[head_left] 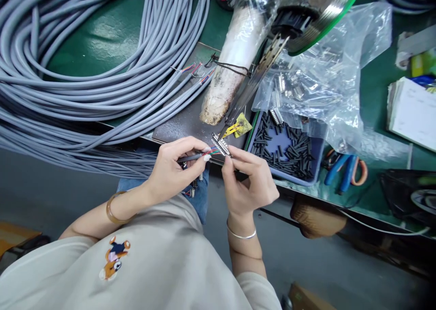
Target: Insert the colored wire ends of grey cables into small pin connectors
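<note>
On the green table (112, 33) lie grey cables (170, 42); right of them an iron (248, 92) slants beside a tray (299, 181). At the near edge the left hand (179, 164) pinches a cable end (190, 157), the right hand (250, 178) a connector (222, 145) at the iron's tip, coloured wires (213, 151) between.

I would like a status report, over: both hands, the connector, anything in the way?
Left hand pinching cable, coloured wires at connector. Right hand gripping connector. No blockage seen; iron tip at connector, contact unclear.
</note>
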### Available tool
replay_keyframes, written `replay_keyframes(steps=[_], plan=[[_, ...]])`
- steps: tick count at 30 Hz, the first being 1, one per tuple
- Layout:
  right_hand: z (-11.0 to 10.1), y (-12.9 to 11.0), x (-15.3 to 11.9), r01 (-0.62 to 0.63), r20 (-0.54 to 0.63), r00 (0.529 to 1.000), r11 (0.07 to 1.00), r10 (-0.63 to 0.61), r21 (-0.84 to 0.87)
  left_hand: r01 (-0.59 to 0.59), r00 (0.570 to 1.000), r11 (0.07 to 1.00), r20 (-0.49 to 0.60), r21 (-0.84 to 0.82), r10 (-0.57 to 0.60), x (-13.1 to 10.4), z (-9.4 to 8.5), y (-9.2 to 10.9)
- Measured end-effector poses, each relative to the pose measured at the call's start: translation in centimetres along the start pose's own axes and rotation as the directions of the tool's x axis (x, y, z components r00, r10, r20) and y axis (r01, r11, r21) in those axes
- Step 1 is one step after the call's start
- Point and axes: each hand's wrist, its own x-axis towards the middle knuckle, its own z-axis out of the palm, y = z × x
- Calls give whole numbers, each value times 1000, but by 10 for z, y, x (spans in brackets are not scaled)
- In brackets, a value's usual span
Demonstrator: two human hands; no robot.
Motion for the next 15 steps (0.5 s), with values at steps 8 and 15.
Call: replay_keyframes(steps=[8, 15], plan=[[-9, -2, -5, -367, 144, 929, 894, 340, 258, 354, 926, 861, 264, -366, -269, -4, -15, 4], [-26, -16, 7, -183, 350, 921, 983, 170, 5, 284, 950, 914, 213, -291, -228, -9, -15, 1]])
